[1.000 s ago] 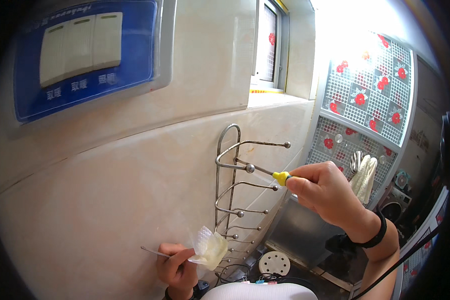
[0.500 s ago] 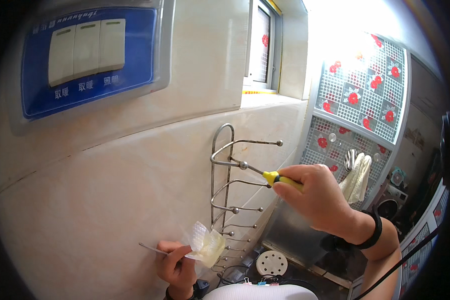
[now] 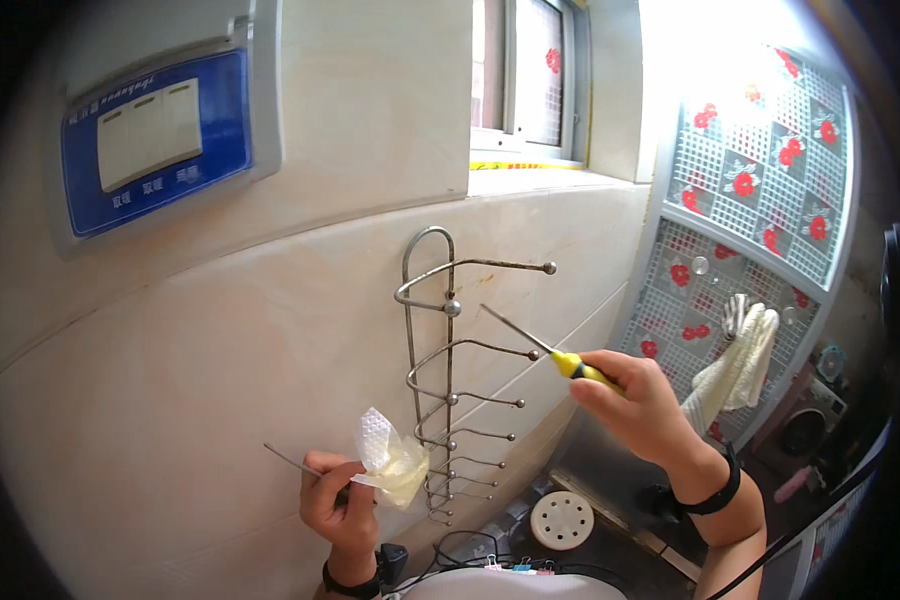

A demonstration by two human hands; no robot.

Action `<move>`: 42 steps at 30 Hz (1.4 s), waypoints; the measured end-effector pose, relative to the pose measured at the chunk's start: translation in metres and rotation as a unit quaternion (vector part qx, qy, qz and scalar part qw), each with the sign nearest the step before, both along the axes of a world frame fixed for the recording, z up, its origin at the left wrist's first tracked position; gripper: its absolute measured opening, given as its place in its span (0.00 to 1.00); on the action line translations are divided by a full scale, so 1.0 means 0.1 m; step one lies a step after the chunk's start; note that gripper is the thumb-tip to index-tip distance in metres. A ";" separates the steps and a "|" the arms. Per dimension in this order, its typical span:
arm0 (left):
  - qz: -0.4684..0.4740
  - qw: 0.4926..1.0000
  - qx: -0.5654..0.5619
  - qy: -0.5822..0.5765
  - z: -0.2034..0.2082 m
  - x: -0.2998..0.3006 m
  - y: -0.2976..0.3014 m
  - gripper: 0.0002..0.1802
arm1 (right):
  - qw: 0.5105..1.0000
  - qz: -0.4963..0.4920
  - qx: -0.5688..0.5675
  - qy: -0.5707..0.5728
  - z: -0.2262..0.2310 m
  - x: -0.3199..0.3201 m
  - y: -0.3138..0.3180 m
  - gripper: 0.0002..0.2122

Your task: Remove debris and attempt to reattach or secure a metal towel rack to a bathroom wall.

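My right hand (image 3: 645, 402) is closed round the yellow handle of a screwdriver (image 3: 568, 364), whose thin shaft slants up and left. The tip stands apart from a tall wire hook rack (image 3: 452, 400) with ball-ended prongs, upright against the tiled wall. My left hand (image 3: 338, 512), lower and to the left of the rack, is closed on a crumpled piece of clear, yellowish bubble wrap (image 3: 398, 470). From the same fingers a thin metal rod (image 3: 288, 457) sticks out to the left; its other end is hidden.
A blue switch panel (image 3: 157, 140) is on the wall at upper left. A window (image 3: 530, 80) sits above the rack. Flower-patterned glass panels (image 3: 745, 185) stand at right, with a cloth (image 3: 740, 365) hanging there. A round white stool (image 3: 562, 520) and dark cables lie below.
My right hand has drawn the screwdriver away from the rack's upper ball, slightly down and right. My left hand keeps its hold on the wrap and rod. The view has shifted.
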State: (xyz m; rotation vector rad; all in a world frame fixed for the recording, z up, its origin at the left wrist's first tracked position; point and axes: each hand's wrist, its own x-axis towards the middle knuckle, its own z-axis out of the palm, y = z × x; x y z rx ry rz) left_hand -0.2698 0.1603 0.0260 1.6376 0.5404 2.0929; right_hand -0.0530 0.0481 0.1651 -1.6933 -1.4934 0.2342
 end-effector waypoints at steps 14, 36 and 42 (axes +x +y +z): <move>0.276 0.960 -0.044 -0.019 0.20 0.98 -0.59 0.02 | 0.926 0.262 -0.020 0.269 -0.43 1.79 0.16 0.15; 0.447 0.872 -0.131 -0.151 0.81 1.87 -0.36 0.06 | 0.762 0.471 -0.043 0.441 -0.84 2.75 0.74 0.15; 0.387 0.906 -0.116 -0.130 0.84 1.80 -0.40 0.06 | 0.739 0.484 -0.064 0.464 -0.91 2.78 0.81 0.14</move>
